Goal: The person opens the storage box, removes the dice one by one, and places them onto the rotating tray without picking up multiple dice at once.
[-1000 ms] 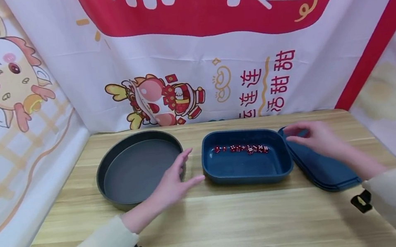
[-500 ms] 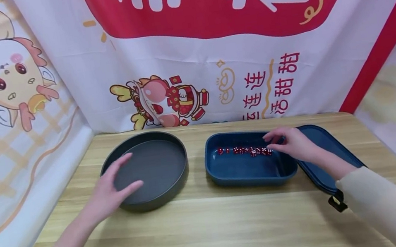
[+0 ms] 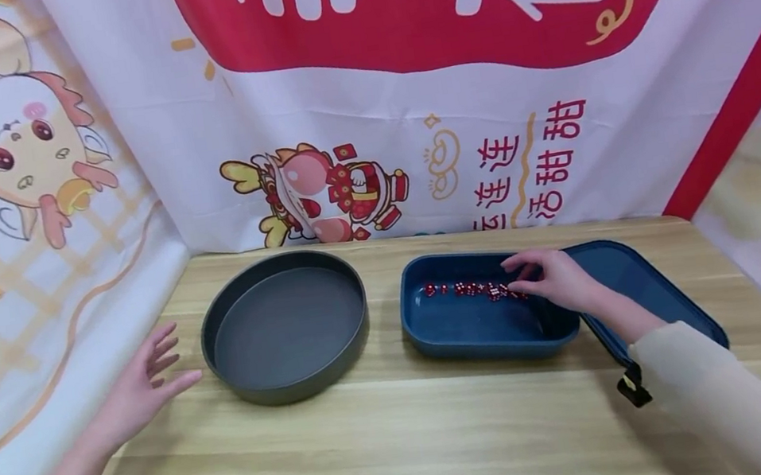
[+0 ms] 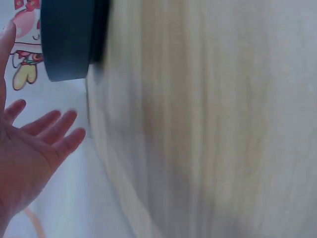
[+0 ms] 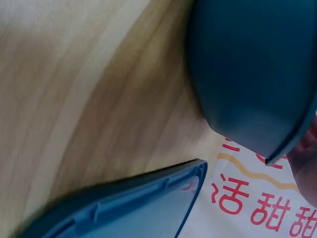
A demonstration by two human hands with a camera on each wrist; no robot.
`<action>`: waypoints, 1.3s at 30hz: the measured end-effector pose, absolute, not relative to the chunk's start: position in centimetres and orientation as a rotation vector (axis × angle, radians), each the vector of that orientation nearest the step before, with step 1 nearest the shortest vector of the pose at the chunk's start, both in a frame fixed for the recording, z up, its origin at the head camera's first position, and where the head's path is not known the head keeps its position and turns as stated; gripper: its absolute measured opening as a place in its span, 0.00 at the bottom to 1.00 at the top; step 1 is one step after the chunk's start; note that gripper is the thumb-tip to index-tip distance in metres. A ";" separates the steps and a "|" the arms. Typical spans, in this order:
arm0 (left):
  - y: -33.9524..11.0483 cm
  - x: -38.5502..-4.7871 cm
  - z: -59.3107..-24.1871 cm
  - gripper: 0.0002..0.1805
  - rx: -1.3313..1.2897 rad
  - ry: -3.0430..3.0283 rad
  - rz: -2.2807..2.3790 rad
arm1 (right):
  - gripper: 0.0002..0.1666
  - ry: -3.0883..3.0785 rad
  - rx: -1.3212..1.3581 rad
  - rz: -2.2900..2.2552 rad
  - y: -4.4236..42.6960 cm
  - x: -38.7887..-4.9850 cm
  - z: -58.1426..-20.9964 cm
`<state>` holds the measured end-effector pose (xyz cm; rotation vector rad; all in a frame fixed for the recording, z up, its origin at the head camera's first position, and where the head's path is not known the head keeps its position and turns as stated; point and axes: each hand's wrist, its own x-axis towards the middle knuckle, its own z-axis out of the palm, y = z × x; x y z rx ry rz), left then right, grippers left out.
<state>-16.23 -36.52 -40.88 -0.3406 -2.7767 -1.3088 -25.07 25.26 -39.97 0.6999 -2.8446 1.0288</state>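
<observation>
In the head view my left hand hovers left of the round dark grey pan, apart from its rim, fingers and thumb spread with nothing between them. The left wrist view shows the open palm below the pan's wall. My right hand reaches over the right end of the blue rectangular box, thumb and forefinger apart. Beneath and beside its fingertips lies a row of small red dice with white dots. Whether the fingertips touch a die is hidden. In the right wrist view, the box wall covers most of the hand.
The blue lid lies on the wooden table to the right of the box, under my right forearm. A printed cloth hangs behind the table, and another stands along the left side.
My left hand has moved left, from between the pan and box, across the pan to its far left. My right hand has moved left from above the lid to over the dice.
</observation>
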 end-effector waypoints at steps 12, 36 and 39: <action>-36.4 -17.1 -43.0 0.46 -0.432 -2.781 -1.589 | 0.21 -2.865 0.719 1.005 24.7 -25.2 -41.2; -36.3 -17.6 -43.0 0.46 -0.439 -2.872 -1.422 | 0.12 -3.089 0.762 0.883 22.7 -26.5 -41.9; -36.2 -17.6 -42.9 0.47 -0.444 -2.872 -1.421 | 0.12 -3.131 0.750 0.877 22.6 -26.7 -41.9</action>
